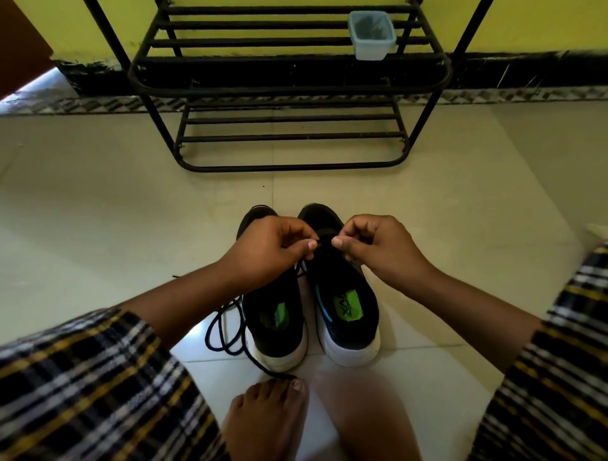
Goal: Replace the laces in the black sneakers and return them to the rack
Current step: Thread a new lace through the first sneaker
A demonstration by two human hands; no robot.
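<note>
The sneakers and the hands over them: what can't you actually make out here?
- Head view: the hands, left and right, cover the eyelets of the sneakers, so lacing progress is hidden.
- The black lace runs under the left hand; its pinched end is unseen.
- Contents of the plastic container on the rack: too blurred.

Matt black metal rack, glossy pale tile floor, translucent plastic tub, woven checked cloth.

black sneakers, yellow wall, checked cloth
</note>
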